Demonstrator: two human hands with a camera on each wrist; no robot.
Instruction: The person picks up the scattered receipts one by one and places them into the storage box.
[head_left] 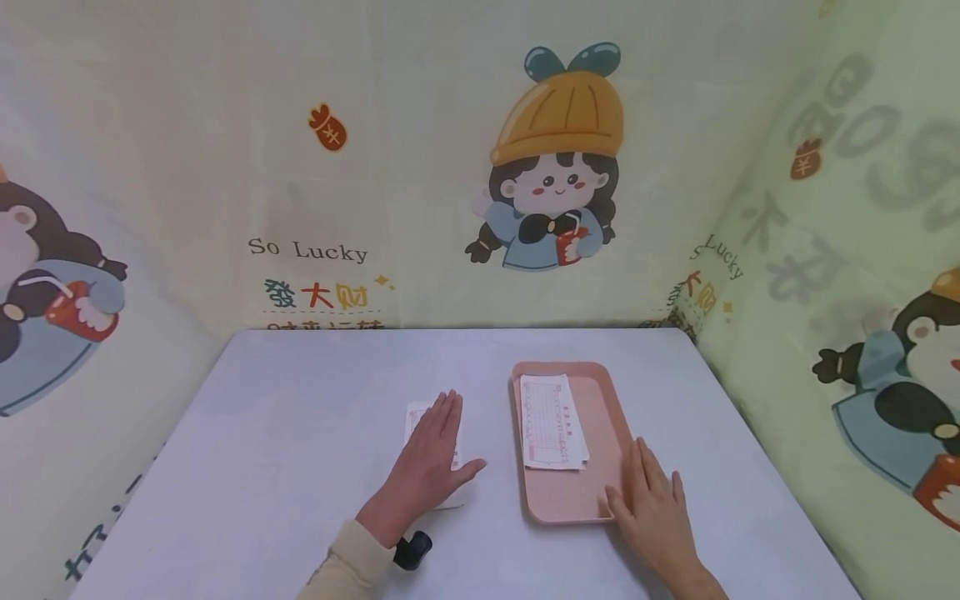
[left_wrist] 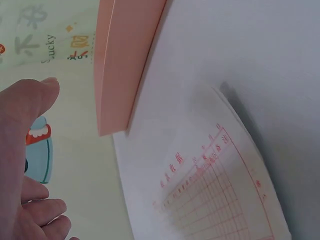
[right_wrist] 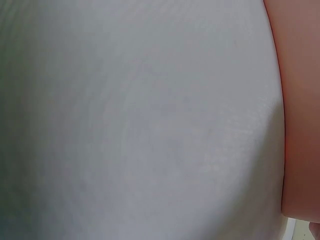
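A printed paper form pad [head_left: 413,415] with red lines lies on the white table, partly hidden by my left hand [head_left: 423,467]. That hand is held above the pad, fingers straight and thumb spread. In the left wrist view the form pad [left_wrist: 215,190] has a slightly raised edge, and nothing is in the left hand. To the right lies a pink tray [head_left: 566,502] with several similar printed slips [head_left: 546,421] stacked along its left side. My right hand [head_left: 658,521] is at the tray's right edge, fingers extended; whether it touches the rim is hard to tell.
The white tabletop [head_left: 285,450] runs back to a cartoon-printed cloth backdrop [head_left: 420,167], with more printed cloth at both sides. A dark round piece [head_left: 413,551] sits at the left wrist. The tray wall [right_wrist: 302,110] borders the right wrist view.
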